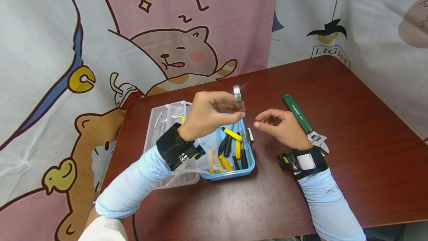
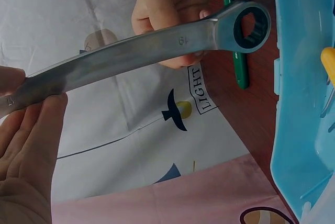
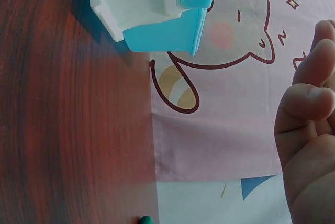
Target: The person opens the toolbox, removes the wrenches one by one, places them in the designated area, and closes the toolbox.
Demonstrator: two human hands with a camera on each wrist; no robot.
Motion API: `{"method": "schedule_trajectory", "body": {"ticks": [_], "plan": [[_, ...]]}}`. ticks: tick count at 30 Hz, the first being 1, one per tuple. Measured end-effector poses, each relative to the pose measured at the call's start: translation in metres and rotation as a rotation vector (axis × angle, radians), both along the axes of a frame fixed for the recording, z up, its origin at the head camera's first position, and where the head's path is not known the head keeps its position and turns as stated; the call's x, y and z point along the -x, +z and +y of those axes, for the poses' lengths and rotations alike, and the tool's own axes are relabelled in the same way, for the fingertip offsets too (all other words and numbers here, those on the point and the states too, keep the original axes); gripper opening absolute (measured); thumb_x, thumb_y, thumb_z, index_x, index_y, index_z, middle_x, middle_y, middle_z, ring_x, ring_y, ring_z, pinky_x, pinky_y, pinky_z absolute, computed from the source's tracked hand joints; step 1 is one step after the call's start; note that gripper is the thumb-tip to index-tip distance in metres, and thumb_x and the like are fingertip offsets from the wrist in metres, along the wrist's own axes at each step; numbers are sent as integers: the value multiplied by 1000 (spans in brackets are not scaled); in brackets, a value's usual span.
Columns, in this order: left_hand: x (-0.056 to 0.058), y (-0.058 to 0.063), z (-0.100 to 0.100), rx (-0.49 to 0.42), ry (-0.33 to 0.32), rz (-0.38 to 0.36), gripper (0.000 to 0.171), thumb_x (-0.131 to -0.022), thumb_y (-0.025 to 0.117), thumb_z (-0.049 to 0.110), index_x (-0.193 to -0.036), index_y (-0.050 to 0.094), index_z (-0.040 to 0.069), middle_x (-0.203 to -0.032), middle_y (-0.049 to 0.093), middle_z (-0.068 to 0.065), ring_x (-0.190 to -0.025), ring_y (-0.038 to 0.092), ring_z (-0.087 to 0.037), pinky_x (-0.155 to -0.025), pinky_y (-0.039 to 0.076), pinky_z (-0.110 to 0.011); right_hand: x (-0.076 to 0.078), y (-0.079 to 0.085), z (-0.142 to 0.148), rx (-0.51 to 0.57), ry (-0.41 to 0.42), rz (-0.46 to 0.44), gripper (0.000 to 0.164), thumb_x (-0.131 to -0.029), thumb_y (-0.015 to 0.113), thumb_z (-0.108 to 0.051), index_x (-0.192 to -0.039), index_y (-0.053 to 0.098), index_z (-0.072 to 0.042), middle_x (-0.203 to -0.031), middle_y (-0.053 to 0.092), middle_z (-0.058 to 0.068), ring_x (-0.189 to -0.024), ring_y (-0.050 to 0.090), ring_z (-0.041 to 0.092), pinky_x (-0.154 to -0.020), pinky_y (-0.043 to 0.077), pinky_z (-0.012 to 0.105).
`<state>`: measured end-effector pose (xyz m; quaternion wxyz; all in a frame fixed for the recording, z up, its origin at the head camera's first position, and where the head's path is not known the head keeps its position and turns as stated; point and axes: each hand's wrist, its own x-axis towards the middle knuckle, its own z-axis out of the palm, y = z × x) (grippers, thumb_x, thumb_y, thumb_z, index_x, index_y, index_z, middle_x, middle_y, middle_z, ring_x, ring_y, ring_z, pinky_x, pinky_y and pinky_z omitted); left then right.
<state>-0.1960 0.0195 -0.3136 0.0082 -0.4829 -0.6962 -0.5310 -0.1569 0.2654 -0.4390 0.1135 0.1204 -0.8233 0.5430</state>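
Observation:
My left hand (image 1: 212, 112) is raised over the toolbox and pinches a silver ring spanner (image 2: 141, 51) near one end, thumb on one side and fingers on the other. The spanner's free ring end points away from the palm in the left wrist view. Across from it, my right hand (image 1: 284, 127) hovers above the table with loosely curled fingers and nothing in them. Under the left hand sits the blue toolbox (image 1: 251, 164), with several yellow and black screwdrivers (image 1: 229, 134) inside. Part of the box is hidden by the left hand and wrist.
The toolbox's clear compartmented lid (image 1: 149, 133) lies opened out to the left, with hex keys (image 1: 158, 120) in it. A green-handled adjustable wrench (image 1: 299, 116) lies right of the box, beside the right hand. A printed curtain (image 1: 247, 21) hangs behind the brown table (image 1: 374, 151).

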Motion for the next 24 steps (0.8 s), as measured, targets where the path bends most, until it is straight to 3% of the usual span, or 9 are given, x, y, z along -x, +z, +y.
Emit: {"method": "schedule_trajectory", "body": {"ticks": [12, 24], "plan": [[3, -2, 4, 9, 16, 0, 14, -83, 79, -5, -97, 76, -5, -90, 77, -11, -85, 77, -16, -76, 64, -34, -1, 0, 1, 26, 14, 5, 17, -92, 81, -21, -108, 77, -16, -87, 68, -1, -74, 59, 21, -58, 50, 28], [6, -6, 9, 13, 22, -45, 16, -82, 80, -7, -97, 75, -7, -90, 77, -13, -84, 77, -18, -77, 64, -35, -3, 1, 0, 34, 9, 13, 18, -91, 81, -18, -109, 77, -14, -89, 68, -1, -76, 59, 20, -58, 49, 27]]}}
